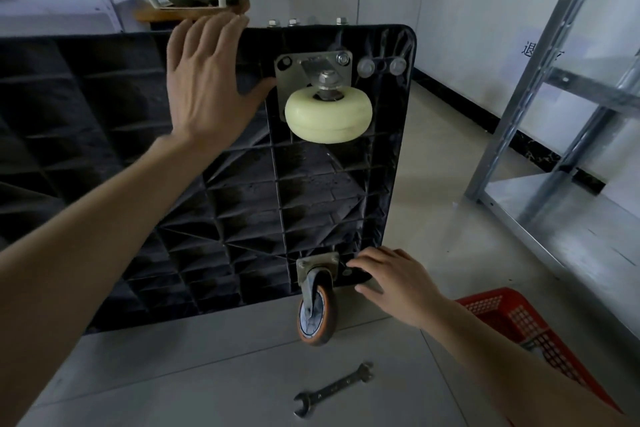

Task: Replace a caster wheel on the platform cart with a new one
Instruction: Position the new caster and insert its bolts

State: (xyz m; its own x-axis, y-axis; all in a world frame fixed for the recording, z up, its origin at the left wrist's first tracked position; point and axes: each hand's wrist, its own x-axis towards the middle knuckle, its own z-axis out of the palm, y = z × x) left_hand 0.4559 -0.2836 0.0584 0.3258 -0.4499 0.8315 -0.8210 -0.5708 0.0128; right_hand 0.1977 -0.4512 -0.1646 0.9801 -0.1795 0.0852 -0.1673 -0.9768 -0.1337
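Platform cart (145,163), a black moulded-plastic deck, stands on its edge on the pale tiled floor (221,378) with its ribbed, triangulated underside facing the camera. Nearest of all, a flat steel open-ended spanner (333,389) lies on the tiles, below and left of the right hand (391,284). A red perforated plastic basket (526,329) sits just right of that wrist. The right hand curls its fingers round the cart's lower right corner and holds it; immediately left of those fingertips a swivel caster with an orange-brown rubbery tread (316,317) hangs from a square metal plate (318,265), its wheel resting on the floor. Farther up, the left hand (204,80) lies flat with straight, spread fingers pressed against the ribbed underside near the top edge. Just right of its thumb, a cream, smooth, rounded plastic caster wheel (328,114) sits on a steel mounting plate (313,68) with a hex bolt showing at one corner. Bolt ends (292,22) poke above the cart's upper rim. To the far right stands a galvanised metal shelving rack (568,121) against a white wall.
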